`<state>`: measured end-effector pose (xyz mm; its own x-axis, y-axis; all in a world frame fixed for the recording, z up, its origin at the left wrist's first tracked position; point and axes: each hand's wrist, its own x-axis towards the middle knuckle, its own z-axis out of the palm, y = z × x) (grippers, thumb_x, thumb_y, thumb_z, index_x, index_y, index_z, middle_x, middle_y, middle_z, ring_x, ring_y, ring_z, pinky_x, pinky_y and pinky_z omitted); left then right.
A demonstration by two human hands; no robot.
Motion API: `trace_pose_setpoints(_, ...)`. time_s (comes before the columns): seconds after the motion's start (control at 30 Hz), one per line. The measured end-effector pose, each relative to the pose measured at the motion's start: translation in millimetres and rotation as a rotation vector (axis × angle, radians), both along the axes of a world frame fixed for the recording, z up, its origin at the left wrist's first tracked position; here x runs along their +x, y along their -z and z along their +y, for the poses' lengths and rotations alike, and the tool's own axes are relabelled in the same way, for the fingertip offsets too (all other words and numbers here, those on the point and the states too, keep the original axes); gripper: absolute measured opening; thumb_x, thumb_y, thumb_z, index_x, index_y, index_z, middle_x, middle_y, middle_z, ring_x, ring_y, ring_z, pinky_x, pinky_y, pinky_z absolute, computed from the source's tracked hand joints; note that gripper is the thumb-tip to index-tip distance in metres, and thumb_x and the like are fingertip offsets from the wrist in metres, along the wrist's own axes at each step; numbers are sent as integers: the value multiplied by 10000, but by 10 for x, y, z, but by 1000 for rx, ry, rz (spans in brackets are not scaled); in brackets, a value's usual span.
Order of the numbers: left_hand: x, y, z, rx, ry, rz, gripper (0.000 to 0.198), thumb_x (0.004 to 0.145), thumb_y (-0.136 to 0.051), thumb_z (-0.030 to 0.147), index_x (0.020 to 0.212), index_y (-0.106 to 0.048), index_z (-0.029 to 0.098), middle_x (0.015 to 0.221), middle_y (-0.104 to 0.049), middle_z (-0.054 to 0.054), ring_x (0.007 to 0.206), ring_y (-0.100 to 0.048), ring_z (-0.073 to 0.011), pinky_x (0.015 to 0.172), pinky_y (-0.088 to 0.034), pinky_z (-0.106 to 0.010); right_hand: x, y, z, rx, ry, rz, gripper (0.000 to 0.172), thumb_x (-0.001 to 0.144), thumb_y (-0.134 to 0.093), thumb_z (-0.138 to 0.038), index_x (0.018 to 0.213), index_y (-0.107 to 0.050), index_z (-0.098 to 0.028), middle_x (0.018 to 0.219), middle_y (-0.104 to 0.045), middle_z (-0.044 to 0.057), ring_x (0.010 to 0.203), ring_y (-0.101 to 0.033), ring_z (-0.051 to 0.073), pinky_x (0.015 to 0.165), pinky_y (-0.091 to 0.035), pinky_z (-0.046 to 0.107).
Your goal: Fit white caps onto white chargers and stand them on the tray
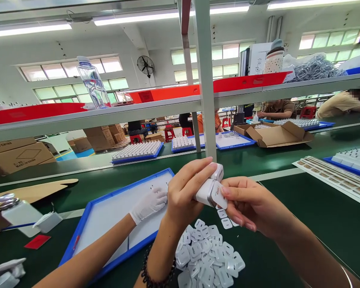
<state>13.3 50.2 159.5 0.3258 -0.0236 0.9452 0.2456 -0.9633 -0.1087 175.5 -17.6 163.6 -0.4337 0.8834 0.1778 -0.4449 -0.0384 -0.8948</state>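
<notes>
My left hand (pixel 183 188) is wrapped around two small white plastic housings (pixel 204 193), held side by side with their ends pointing right. Between the thumb and fingers of my right hand (pixel 249 202) is a white printed cover plate (pixel 219 196), which meets the end of the nearer housing. Whether the plate is seated there or only touching, I cannot tell. Below my hands a heap of similar white cover plates (pixel 208 256) lies on the green bench; several more lie just under my right hand.
A co-worker's white-gloved hand (pixel 150 206) reaches over a blue-rimmed tray (pixel 87 216) on the left. A pump bottle (pixel 18 214) and a red card (pixel 37 241) stand or lie farther left. A metal post (pixel 206 80) rises ahead, under a shelf (pixel 156 109). Cardboard strips (pixel 336 180) lie right.
</notes>
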Motion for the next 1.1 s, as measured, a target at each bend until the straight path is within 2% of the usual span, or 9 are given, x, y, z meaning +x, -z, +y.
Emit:
trace_pose_setpoints(0.2,4,4,5,22,-15,12,378,832,-692,120,1202,-639,174,1224,-680,-126,1087,-669,-212,924,-576,-337,3,-8,-15,7,24,-23,367,828,-716,-399,621,-572,-132,447,-618,-2,269,-380,20,312,-247,141)
trace_pose_setpoints(0.5,5,7,31,23,-41,32,352,833,-678,117,1183,-641,141,1203,-685,-146,1091,-668,-212,942,-568,-323,-67,-6,-16,56,174,-80,342,814,-706,-388,616,-564,-147,455,-642,4,267,-411,33,303,-242,137)
trace_pose_setpoints(0.7,26,28,28,2,-63,58,344,836,-671,114,1177,-641,148,1191,-692,-140,1089,-668,-207,938,-567,-314,-57,12,-11,76,259,-179,358,803,-695,-427,600,-560,-165,394,-582,-25,250,-367,42,295,-219,156)
trace_pose_setpoints(0.8,42,36,19,-44,-37,52,344,845,-653,105,1184,-640,167,1192,-695,-126,1083,-672,-196,923,-573,-304,-45,14,7,93,316,-294,445,802,-677,-508,538,-569,-165,333,-496,-40,243,-307,41,298,-177,185)
trace_pose_setpoints(0.9,45,35,24,-99,-9,16,340,843,-658,106,1173,-654,188,1192,-700,-109,1078,-679,-194,912,-578,-304,-58,16,24,142,401,-410,558,798,-663,-576,435,-507,-181,299,-391,-49,273,-271,46,339,-170,227)
trace_pose_setpoints(1.0,44,29,42,-209,55,-18,305,833,-698,162,1135,-685,206,1183,-710,-91,1054,-691,-196,892,-587,-302,-92,30,23,237,569,-482,580,758,-724,-565,428,-424,-194,381,-317,-63,380,-259,60,402,-174,251)
trace_pose_setpoints(1.1,58,22,55,-397,162,-74,294,796,-761,246,1083,-712,203,1139,-731,-93,1018,-706,-209,872,-598,-317,-122,57,13,344,716,-493,621,757,-748,-527,454,-315,-201,483,-239,-61,484,-215,81,448,-169,266)
